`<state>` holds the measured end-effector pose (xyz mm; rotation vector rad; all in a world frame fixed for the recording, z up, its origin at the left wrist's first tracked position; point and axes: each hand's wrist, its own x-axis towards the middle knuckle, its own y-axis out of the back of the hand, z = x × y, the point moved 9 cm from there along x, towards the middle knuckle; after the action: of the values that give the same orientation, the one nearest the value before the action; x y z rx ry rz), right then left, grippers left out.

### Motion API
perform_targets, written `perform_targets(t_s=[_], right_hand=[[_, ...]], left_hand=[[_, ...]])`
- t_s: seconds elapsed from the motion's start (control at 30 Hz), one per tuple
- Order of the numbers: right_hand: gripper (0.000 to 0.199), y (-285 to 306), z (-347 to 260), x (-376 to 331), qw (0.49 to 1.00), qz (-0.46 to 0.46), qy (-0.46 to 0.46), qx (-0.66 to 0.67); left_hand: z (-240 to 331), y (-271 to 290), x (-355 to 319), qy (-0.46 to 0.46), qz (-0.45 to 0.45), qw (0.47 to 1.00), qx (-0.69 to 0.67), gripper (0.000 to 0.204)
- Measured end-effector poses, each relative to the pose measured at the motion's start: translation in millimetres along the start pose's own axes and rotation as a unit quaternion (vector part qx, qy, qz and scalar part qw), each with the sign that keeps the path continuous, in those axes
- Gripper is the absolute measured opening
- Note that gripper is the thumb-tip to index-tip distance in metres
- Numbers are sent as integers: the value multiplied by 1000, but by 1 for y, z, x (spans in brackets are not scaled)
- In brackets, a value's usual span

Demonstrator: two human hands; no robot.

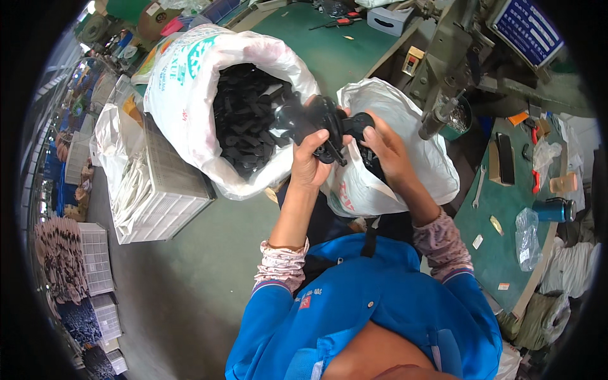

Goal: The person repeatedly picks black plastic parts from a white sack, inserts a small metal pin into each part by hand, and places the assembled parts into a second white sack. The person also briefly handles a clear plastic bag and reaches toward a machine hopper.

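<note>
My left hand (308,159) grips a bundle of flat black pieces (311,117), held up between two white bags. My right hand (387,151) pinches the right end of the same black pieces (358,124), above the smaller white plastic bag (415,166) on my lap. The large white sack (190,82) to the left stands open and is filled with many more black pieces (244,117). Both forearms wear patterned sleeve covers over a blue jacket.
A white plastic crate (161,190) lined with plastic stands left of the sack on the grey floor. A green workbench (500,209) at right carries tools, a phone and a dark bottle (552,209). A grey machine (453,57) rises behind. Stacked crates sit at far left.
</note>
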<state>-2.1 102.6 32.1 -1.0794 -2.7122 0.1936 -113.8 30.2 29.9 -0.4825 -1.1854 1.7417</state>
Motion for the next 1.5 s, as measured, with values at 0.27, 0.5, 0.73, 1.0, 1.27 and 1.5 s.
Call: perform_targets(t_s=[0.27, 0.5, 0.73, 1.0, 1.27, 1.5], right_hand=[[39, 37, -29, -7, 981, 141, 129, 32], [41, 84, -68, -12, 995, 62, 84, 3], [66, 46, -44, -29, 961, -192, -64, 190], [27, 92, -61, -36, 993, -115, 16, -38], [31, 144, -119, -21, 981, 116, 35, -153], [28, 150, -131, 10, 968, 130, -13, -215]], left_hand=[[-31, -22, -4, 66, -38, 995, 66, 74], [-65, -61, -36, 250, -199, 942, 100, 87], [-106, -112, -74, 393, -346, 819, -233, 94], [-121, -98, -69, 436, -271, 857, -53, 94], [-102, -70, -31, 283, -157, 943, 76, 84], [-104, -59, -23, 244, -74, 963, 87, 75]])
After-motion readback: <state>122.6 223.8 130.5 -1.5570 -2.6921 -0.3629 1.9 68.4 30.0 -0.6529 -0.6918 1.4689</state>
